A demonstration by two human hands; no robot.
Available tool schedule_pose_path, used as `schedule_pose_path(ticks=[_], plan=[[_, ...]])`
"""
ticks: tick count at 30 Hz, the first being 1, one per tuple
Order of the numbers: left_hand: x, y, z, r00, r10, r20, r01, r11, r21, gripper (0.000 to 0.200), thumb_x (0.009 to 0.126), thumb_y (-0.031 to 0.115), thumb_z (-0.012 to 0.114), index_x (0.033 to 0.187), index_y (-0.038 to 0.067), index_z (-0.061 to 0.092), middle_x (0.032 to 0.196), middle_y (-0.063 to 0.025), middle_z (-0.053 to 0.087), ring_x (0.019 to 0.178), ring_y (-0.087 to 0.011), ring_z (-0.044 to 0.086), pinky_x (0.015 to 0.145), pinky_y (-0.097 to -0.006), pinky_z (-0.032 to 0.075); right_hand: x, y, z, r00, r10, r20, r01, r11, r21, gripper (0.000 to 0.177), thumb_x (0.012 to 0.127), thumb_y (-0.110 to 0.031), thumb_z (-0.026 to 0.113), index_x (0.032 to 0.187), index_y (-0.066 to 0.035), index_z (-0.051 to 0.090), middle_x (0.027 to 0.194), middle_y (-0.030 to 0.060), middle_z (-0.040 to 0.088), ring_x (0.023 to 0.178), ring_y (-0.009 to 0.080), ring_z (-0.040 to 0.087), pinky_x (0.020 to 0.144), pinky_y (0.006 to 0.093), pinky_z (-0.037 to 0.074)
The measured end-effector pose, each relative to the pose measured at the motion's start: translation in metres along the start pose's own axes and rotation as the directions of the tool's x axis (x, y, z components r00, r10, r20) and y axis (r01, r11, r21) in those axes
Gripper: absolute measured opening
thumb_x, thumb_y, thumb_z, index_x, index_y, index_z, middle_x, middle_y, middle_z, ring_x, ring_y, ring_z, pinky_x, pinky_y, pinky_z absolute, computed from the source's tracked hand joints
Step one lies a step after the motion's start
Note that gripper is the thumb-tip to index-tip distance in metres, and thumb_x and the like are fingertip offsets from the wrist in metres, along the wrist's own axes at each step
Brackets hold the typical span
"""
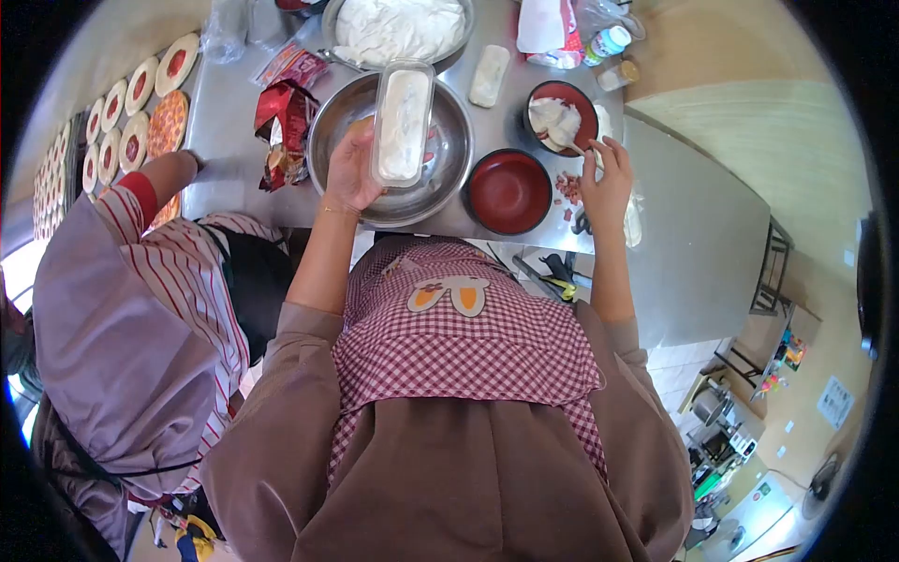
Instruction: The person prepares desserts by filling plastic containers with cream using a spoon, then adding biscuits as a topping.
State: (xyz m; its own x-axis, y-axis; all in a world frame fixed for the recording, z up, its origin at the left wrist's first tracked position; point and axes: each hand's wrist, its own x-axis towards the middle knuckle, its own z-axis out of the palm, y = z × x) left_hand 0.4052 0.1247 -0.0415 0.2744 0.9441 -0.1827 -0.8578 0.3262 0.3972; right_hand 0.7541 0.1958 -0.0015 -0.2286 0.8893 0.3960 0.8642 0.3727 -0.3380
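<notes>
My left hand (351, 169) grips a clear rectangular plastic tub (405, 122) filled with a white creamy substance. The tub is held over a wide steel bowl (323, 140). At the right, the fingers of my right hand (609, 183) are closed on what looks like the handle of a spoon (573, 147), its end in a dark bowl with a red inside (584, 101). White creamy pieces (554, 122) lie in that bowl. A second red-lined bowl (510, 192), with nothing visible in it, stands between my hands. Small reddish bits (568, 187) are scattered beside my right hand.
A large bowl of white cream (398, 28) stands at the back. A torn red packet (284, 131) and another filled tub (490, 75) are on the steel table (229, 126). Rows of topped dough rounds (136, 148) lie left, beside a co-worker's arm (173, 178).
</notes>
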Motion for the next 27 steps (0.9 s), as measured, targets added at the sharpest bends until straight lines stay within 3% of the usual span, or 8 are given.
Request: schedule_pose_path(ticks=[3,5,13,16,20,22,23,27], plan=[[-0.009,0.007,0.008,1.000,0.029,0.002,-0.029,0.998,0.048,0.074,0.083,0.035,0.050,0.140,-0.005,0.024,0.130,-0.0304,0.042,0.118,-0.0421,0.047,0.098,-0.0505,0.041,-0.012,-0.035,-0.010,0.977,0.079,0.197,-0.137,0.943,0.303,0.017,0.087,-0.012,0.057,0.100,-0.004,0.064,0.103,0.0131,0.060,0.094,0.0301,0.058,0.083,0.0372,0.044],[-0.016,0.010,0.009,0.993,0.091,0.078,-0.080,0.988,-0.130,0.062,0.087,0.032,0.042,0.134,-0.007,0.032,0.127,-0.0292,0.047,0.113,-0.0407,0.053,0.096,-0.0502,0.044,-0.023,-0.057,-0.011,0.969,0.017,0.247,-0.086,0.958,0.274,0.016,0.088,-0.011,0.056,0.100,-0.002,0.063,0.102,0.0141,0.059,0.094,0.0299,0.058,0.083,0.0366,0.045],[-0.044,0.048,0.012,0.955,0.262,-0.139,-0.261,0.965,0.025,0.060,0.094,0.040,0.031,0.135,-0.004,0.034,0.122,-0.0282,0.051,0.105,-0.0395,0.057,0.089,-0.0506,0.048,-0.045,-0.095,0.014,0.886,-0.105,0.451,-0.124,0.884,0.450,0.021,0.089,-0.012,0.056,0.106,0.000,0.060,0.104,0.0146,0.056,0.095,0.0303,0.057,0.080,0.0355,0.046],[-0.055,0.078,0.021,0.856,0.466,-0.222,-0.447,0.885,0.132,0.059,0.096,0.044,0.031,0.133,-0.002,0.037,0.118,-0.0201,0.057,0.105,-0.0376,0.058,0.090,-0.0466,0.049,-0.039,-0.101,0.013,0.897,-0.111,0.428,-0.121,0.868,0.481,0.022,0.088,-0.011,0.058,0.107,0.000,0.059,0.109,0.0148,0.053,0.094,0.0290,0.058,0.080,0.0355,0.047],[-0.065,0.141,-0.014,0.739,0.595,-0.315,-0.517,0.801,0.301,0.052,0.097,0.037,0.034,0.132,-0.001,0.037,0.121,-0.0224,0.054,0.106,-0.0383,0.056,0.092,-0.0529,0.045,-0.026,-0.098,0.023,0.920,-0.148,0.363,-0.043,0.881,0.470,0.024,0.086,-0.011,0.059,0.108,-0.001,0.059,0.116,0.0154,0.050,0.092,0.0278,0.058,0.080,0.0349,0.048],[-0.065,0.166,-0.035,0.636,0.683,-0.359,-0.504,0.720,0.478,0.045,0.097,0.034,0.037,0.128,0.002,0.046,0.119,-0.0136,0.059,0.105,-0.0298,0.059,0.093,-0.0450,0.046,-0.019,-0.094,0.025,0.936,-0.146,0.319,-0.010,0.898,0.440,0.025,0.086,-0.010,0.060,0.109,-0.001,0.059,0.118,0.0159,0.048,0.089,0.0279,0.058,0.078,0.0351,0.048],[-0.066,0.181,-0.058,0.654,0.660,-0.370,-0.501,0.744,0.442,0.043,0.097,0.033,0.039,0.128,0.003,0.047,0.121,-0.0119,0.058,0.107,-0.0282,0.058,0.095,-0.0440,0.045,-0.014,-0.092,0.022,0.945,-0.121,0.305,-0.016,0.912,0.409,0.025,0.086,-0.010,0.060,0.109,-0.001,0.059,0.118,0.0159,0.048,0.089,0.0279,0.058,0.078,0.0351,0.048],[-0.058,0.202,-0.093,0.492,0.603,-0.628,-0.412,0.797,0.442,0.044,0.098,0.033,0.032,0.128,0.004,0.047,0.124,-0.0109,0.056,0.114,-0.0270,0.054,0.100,-0.0435,0.039,0.007,-0.089,0.016,0.964,-0.067,0.257,-0.052,0.901,0.431,0.026,0.083,-0.007,0.062,0.108,-0.002,0.059,0.117,0.0147,0.049,0.087,0.0274,0.058,0.075,0.0350,0.048]])
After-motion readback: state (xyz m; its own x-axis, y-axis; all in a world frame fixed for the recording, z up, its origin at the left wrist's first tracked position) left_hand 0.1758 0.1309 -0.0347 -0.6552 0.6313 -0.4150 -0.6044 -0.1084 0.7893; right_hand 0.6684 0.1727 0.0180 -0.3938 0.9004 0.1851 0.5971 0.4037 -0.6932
